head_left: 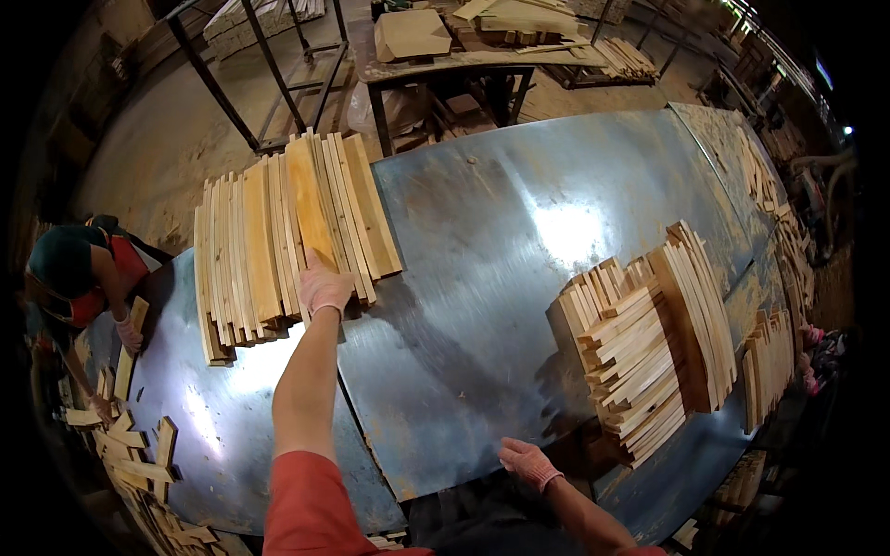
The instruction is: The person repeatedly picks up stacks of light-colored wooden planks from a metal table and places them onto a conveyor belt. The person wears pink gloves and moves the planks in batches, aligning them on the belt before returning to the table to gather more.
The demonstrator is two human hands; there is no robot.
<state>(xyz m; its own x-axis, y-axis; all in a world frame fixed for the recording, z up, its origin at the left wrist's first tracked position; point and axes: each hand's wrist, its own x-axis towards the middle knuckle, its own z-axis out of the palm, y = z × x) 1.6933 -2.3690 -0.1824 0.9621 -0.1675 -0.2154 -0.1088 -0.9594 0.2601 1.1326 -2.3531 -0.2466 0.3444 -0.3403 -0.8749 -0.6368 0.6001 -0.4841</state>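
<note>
On the metal tabletop, touching a yellowish wooden board among the left-hand row of slats with the gloved left hand; cannot tell whether gripping. Near the front edge, holding the gloved right hand loosely open.

From where I stand, the big tabletop is sheet metal, smooth and glossy enough to throw back white glare, though scuffed and dulled by brownish smears. The slats at ten o'clock are bare wood, smooth-faced and matt, with knots and grain showing. Those at four o'clock look equally unvarnished. At eight o'clock, the offcuts are raw, matt wood too. Both the left glove and the right glove look like soft knitted cloth; the red sleeve is matt fabric. Toward eleven, the rack looks like dark metal, and a filmy, see-through plastic bag gleams faintly near twelve.
</note>
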